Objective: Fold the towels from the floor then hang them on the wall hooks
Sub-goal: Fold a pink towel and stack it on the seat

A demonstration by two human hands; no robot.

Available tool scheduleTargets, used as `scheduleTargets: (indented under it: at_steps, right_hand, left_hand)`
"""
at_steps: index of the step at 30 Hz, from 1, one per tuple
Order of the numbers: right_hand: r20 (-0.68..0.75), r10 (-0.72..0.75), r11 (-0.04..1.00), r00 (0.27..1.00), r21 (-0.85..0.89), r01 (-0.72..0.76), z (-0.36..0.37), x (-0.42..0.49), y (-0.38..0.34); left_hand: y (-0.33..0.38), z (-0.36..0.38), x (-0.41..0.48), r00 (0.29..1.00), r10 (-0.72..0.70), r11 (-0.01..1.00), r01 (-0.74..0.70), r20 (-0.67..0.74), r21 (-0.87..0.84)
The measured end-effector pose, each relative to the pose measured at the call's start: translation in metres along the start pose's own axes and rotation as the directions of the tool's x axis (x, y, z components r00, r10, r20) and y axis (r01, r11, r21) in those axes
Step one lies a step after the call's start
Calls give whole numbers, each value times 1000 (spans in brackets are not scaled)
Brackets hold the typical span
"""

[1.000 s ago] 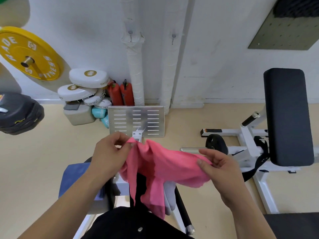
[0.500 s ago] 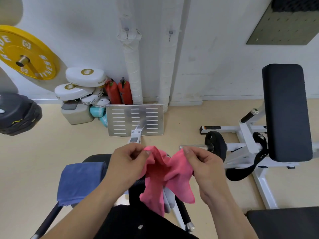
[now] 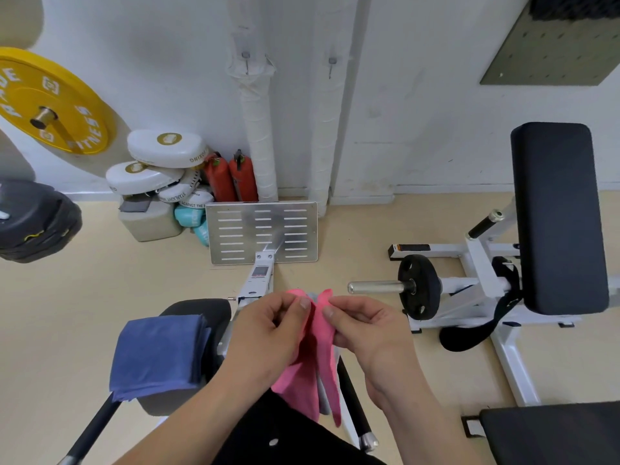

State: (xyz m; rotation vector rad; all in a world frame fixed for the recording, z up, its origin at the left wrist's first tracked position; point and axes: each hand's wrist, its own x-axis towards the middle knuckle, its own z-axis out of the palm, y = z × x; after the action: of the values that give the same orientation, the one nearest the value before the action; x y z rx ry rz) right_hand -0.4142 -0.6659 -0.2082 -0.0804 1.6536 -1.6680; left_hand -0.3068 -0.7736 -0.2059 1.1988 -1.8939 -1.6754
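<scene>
A pink towel (image 3: 318, 357) hangs doubled over between my hands at the centre of the view. My left hand (image 3: 268, 330) pinches one top corner and my right hand (image 3: 365, 327) pinches the other, the two corners almost touching. A folded blue towel (image 3: 157, 354) lies draped over a dark padded roller (image 3: 198, 310) to the left of my hands. Behind the pink towel a bit of grey cloth (image 3: 323, 402) shows. Two wall hooks (image 3: 246, 60) (image 3: 331, 65) stick out of the white wall above the wrapped pipes.
A metal footplate (image 3: 261, 233) stands on the floor ahead. A white bench frame with a black pad (image 3: 557, 216) and a small weight plate (image 3: 417, 286) is at right. Boxing pads (image 3: 164, 152), red extinguishers (image 3: 231, 177) and a yellow plate (image 3: 50, 102) sit at left.
My hands have come together, bringing the pink towel's two held corners from spread apart to nearly touching, so the towel now hangs folded in half.
</scene>
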Motion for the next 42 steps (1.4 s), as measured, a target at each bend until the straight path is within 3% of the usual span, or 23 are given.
scheduleTargets:
  at_steps: [3, 9, 14, 18, 21, 25, 33, 38, 42]
  right_hand:
    - [-30, 0, 1000, 1000, -31, -1, 0, 1, 0]
    - [-32, 34, 999, 999, -31, -35, 4, -1, 0]
    - [-36, 25, 999, 999, -37, -26, 4, -3, -2]
    - [-46, 34, 998, 998, -42, -36, 5, -5, -2]
    - [-57, 33, 999, 998, -19, -34, 2, -6, -4]
    - [-71, 11, 997, 997, -70, -16, 3, -5, -2]
    - [-79, -72, 983, 994, -174, 58, 10, -7, 5]
    - [37, -36, 989, 999, -140, 40, 11, -11, 4]
    - [172, -85, 980, 981, -165, 114, 7, -13, 0]
  left_hand:
    - [-2, 0, 2, 998, 37, 998, -34, -44, 61]
    - [-3, 8, -5, 983, 177, 963, -184, 52, 199]
    - [-6, 5, -3, 983, 184, 970, -186, 29, 159]
    - [-13, 11, -8, 969, 204, 953, -229, 139, 197]
    - [-18, 9, -9, 962, 235, 936, -262, 138, 233]
    - [-16, 5, -10, 940, 311, 901, -339, 142, 271]
    - [-15, 3, -12, 944, 279, 905, -321, 178, 280]
    - [-16, -4, -4, 966, 245, 930, -258, 82, 262]
    - [-18, -16, 2, 956, 271, 912, -292, 109, 288]
